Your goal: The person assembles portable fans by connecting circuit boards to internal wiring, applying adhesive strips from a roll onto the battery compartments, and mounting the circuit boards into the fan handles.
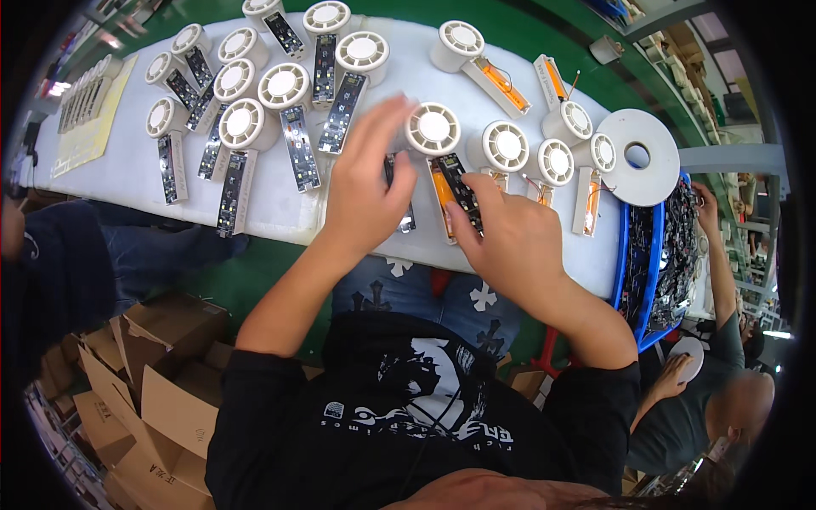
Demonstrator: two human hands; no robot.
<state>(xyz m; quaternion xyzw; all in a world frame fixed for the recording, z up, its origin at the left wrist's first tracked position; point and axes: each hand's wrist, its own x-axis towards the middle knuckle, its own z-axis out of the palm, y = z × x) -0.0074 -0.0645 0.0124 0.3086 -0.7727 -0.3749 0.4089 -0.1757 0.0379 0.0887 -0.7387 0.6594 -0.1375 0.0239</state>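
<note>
Between my hands lies a small white fan (433,127), its round head away from me and its handle toward me, with an orange battery (443,197) showing in the handle. My right hand (514,234) pinches a black circuit board (461,194) with thumb and fingers, at a slant over that handle. To the left of the fan head is my left hand (368,174), its fingers stretched out and slightly blurred. Nothing shows in its grip. Partly hidden beneath it lies another black board (406,219); whether the hand touches it I cannot tell.
Several fans with black boards, one a finished-looking fan (246,127), stand on the white table (280,212) at left. Fans with bare batteries (501,85) stand right, beside a white reel (654,157) and a blue bin (650,272) of black boards. Co-workers sit on both sides; cartons (174,408) lie lower left.
</note>
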